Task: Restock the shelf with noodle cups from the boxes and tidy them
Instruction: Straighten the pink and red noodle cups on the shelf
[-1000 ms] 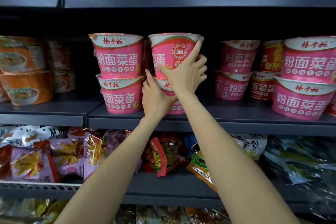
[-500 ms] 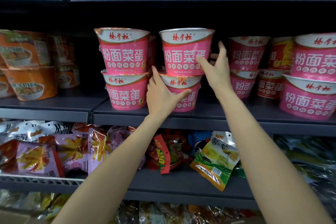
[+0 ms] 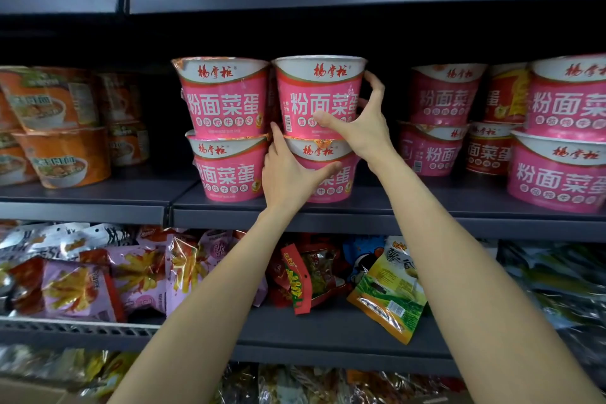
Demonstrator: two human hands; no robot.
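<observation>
Left of both hands, a two-high stack of pink noodle cups (image 3: 226, 128) stands on the shelf (image 3: 377, 218). The left hand (image 3: 288, 177) curls around the lower pink cup (image 3: 331, 170). Directly above it, the right hand (image 3: 364, 128) spreads wide, thumb and fingers gripping the upper pink cup (image 3: 314, 95).

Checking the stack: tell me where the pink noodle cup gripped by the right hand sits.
Head view, centre: the pink noodle cup sits atop another pink cup, beside the left-hand stack.
</observation>
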